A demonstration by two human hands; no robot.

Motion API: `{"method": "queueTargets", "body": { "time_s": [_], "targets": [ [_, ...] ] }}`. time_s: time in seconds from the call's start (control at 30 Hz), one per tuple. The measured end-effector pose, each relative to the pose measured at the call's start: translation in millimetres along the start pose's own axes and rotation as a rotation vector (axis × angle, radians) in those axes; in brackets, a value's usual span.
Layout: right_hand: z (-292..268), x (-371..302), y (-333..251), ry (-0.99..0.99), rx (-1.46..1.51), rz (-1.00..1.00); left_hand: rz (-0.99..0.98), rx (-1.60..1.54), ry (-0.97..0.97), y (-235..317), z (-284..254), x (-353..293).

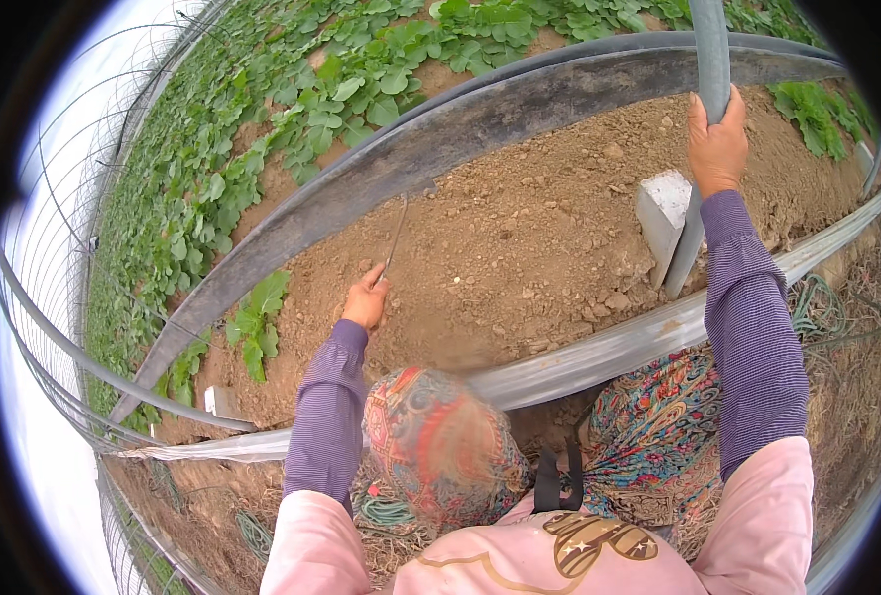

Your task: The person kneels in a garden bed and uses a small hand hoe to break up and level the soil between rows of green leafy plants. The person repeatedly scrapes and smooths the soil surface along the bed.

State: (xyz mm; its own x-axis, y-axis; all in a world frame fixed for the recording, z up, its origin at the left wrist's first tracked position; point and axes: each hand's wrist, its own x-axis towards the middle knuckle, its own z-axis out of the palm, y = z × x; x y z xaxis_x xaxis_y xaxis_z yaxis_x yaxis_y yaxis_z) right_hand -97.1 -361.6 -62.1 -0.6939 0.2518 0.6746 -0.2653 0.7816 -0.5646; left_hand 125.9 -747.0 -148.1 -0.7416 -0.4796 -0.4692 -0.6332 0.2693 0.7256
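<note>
In my left hand (pixel 365 298) is a thin metal rod tool (pixel 397 236), with my fingers closed round its near end. Its far tip reaches over the bare soil (pixel 500 248) close to the dark plastic sheet (pixel 361 188); whether it carries a small blade there I cannot make out. My right hand (pixel 718 144) is wrapped round a grey metal pipe (pixel 711 50) that leans up from the ground. Beside the pipe's foot stands a pale concrete block (pixel 663 213).
Leafy green plants (pixel 341 89) grow beyond the dark sheet, and a few leaves (pixel 259 327) on the near side. A strip of clear plastic film (pixel 559 372) runs along my knees. Curved hoop pipes (pixel 93 357) rise at left. Green twine (pixel 386 511) lies on dry straw.
</note>
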Motion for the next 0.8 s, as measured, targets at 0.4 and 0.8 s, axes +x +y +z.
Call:
{"method": "queueTargets", "body": {
  "time_s": [0.4, 0.8],
  "targets": [
    [-4, 1, 2, -0.006, -0.01, 0.015, 0.09, -0.167, -0.116, -10, -13, -71],
    [-2, 0, -2, 0.004, 0.023, -0.004, 0.379, -0.096, -0.01, -24, 14, -52]
  ]
}}
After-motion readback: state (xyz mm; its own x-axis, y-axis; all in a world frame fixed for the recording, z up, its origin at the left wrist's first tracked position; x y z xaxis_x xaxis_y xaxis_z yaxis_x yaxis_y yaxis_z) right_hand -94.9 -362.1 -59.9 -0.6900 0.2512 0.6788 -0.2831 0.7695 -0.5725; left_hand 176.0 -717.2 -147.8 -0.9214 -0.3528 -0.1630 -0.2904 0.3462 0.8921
